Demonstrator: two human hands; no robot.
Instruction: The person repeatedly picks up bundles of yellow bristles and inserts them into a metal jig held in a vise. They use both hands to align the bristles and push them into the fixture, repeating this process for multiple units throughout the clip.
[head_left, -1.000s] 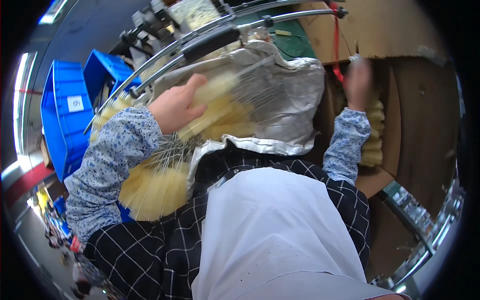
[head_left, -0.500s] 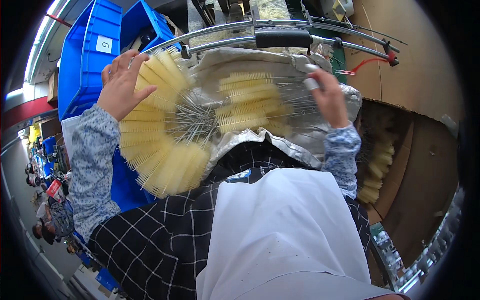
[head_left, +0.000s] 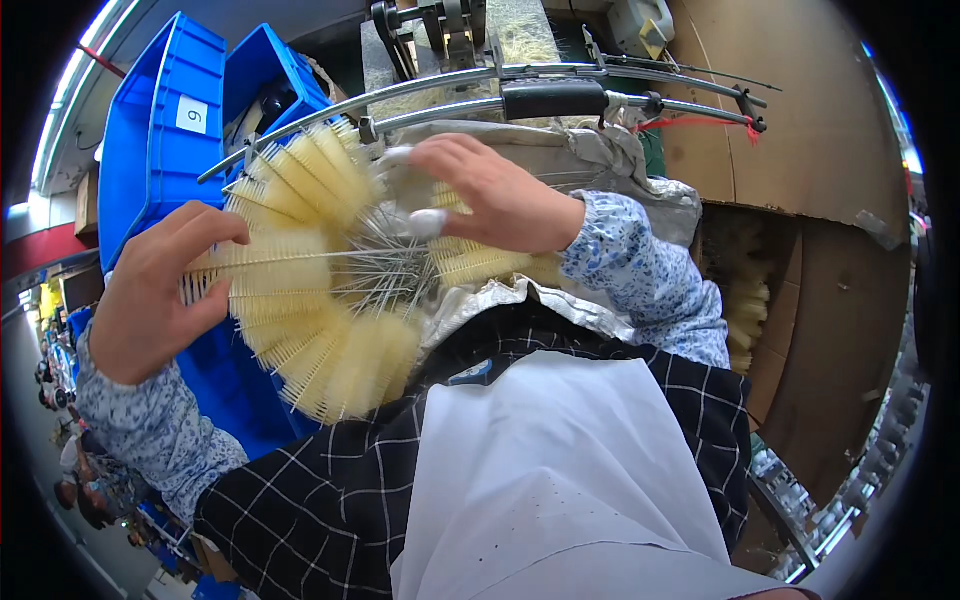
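Yellow-bristled wire brushes (head_left: 290, 330) lie fanned in an arc, their bare wire stems (head_left: 395, 265) crossing toward the middle. At the fan's left edge, my left hand (head_left: 160, 285) has its thumb and fingers around the bristled end of one brush (head_left: 270, 258), which sticks out farther left than its neighbours. My right hand (head_left: 495, 195), with white coverings on thumb and fingertip, hovers over the stems. Its thumb and fingers are apart, with nothing visibly gripped. Beneath it, more brushes (head_left: 480, 262) lie on a silvery-grey cloth (head_left: 670, 205), partly hidden by the hand and sleeve.
Blue bins (head_left: 165, 130) stand at the far left. Curved metal rails with a black padded grip (head_left: 555, 98) cross in front of a machine (head_left: 440, 40). To the right, a cardboard box (head_left: 840, 310) has more brushes (head_left: 745, 310) by it. A white apron (head_left: 560, 460) covers my lap.
My right hand has swept left from the cloth's right side to above the stems. My left hand has moved down and left, from the fan's top to around one brush's end.
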